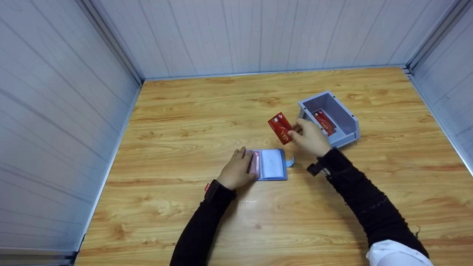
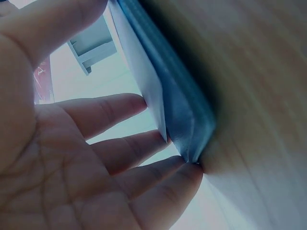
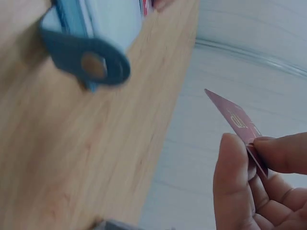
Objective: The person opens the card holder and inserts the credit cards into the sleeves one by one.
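A red VIP card [image 1: 279, 128] is pinched between the thumb and fingers of my right hand [image 1: 312, 137], raised above the table between the card holder and the grey bin. The blue card holder [image 1: 272, 164] lies spread flat, clear sleeves showing on its right half and a pink-red card [image 1: 256, 162] in its left half. Over that left half rests my left hand [image 1: 236, 170], partly hiding it. In the left wrist view, extended fingers [image 2: 129, 148] touch the edges of the holder's leaf and cover. A snap strap [image 3: 91, 62] sticks out from the holder's right side.
A grey open bin [image 1: 345, 107] stands right of the holder, just behind my right hand. Inside it lie more red VIP cards [image 1: 324, 122]. Pale panel walls [image 1: 258, 37] enclose the wooden table [image 1: 177, 122] at the back and sides.
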`<action>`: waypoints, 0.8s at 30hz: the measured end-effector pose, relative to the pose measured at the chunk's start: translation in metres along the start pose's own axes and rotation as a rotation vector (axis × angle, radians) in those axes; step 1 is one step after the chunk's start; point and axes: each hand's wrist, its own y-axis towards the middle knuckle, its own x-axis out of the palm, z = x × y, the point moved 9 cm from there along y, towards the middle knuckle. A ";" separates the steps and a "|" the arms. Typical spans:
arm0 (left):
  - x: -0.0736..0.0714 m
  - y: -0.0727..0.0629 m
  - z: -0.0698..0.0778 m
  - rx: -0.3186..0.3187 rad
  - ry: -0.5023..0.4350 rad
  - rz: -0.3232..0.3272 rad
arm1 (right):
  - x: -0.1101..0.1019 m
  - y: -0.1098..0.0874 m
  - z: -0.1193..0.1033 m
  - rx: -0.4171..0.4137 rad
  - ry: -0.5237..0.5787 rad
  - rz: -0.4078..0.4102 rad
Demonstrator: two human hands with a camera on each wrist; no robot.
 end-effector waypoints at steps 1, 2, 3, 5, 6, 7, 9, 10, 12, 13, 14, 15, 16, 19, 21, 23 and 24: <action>0.000 0.000 0.000 0.002 0.002 0.001 | 0.004 -0.001 -0.001 -0.013 0.006 -0.004; 0.000 0.000 0.000 0.001 0.004 0.000 | 0.008 -0.002 -0.002 -0.024 0.014 -0.008; 0.000 0.000 0.000 0.000 0.004 -0.001 | 0.012 -0.003 -0.003 -0.033 0.025 -0.013; 0.001 0.000 0.000 -0.006 0.007 -0.008 | 0.020 -0.004 -0.004 -0.056 0.042 -0.016; 0.001 0.000 0.000 -0.006 0.008 -0.008 | 0.023 -0.004 -0.005 -0.069 0.044 -0.016; 0.001 0.000 0.000 -0.005 0.010 -0.007 | 0.026 -0.005 -0.006 -0.079 0.045 -0.017; 0.001 0.001 0.000 -0.006 0.010 -0.005 | 0.033 -0.006 -0.005 -0.082 0.057 -0.026; 0.001 0.001 0.000 -0.005 0.010 -0.002 | 0.037 -0.006 -0.005 -0.080 0.071 -0.033; 0.001 0.001 0.000 -0.004 0.010 0.002 | 0.044 -0.007 -0.003 -0.068 0.106 -0.049; 0.000 0.001 0.001 -0.004 0.010 0.004 | 0.048 -0.007 -0.002 -0.060 0.125 -0.058; 0.000 0.001 0.001 -0.004 0.009 0.006 | 0.051 -0.008 -0.001 -0.056 0.147 -0.065; 0.000 0.001 0.001 -0.005 0.009 0.007 | 0.054 -0.008 0.000 -0.057 0.163 -0.070; 0.000 0.001 0.001 -0.005 0.010 0.009 | 0.056 -0.008 0.001 -0.055 0.179 -0.074; 0.000 0.002 0.000 -0.008 0.011 0.010 | 0.063 -0.010 0.003 -0.051 0.226 -0.089; 0.001 0.002 0.000 -0.014 0.010 0.007 | 0.066 -0.011 0.004 -0.042 0.248 -0.095; 0.001 0.002 -0.001 -0.021 0.009 0.002 | 0.069 -0.012 0.005 -0.028 0.273 -0.110; 0.001 0.002 -0.001 -0.025 0.008 -0.001 | 0.070 -0.013 0.005 -0.028 0.278 -0.113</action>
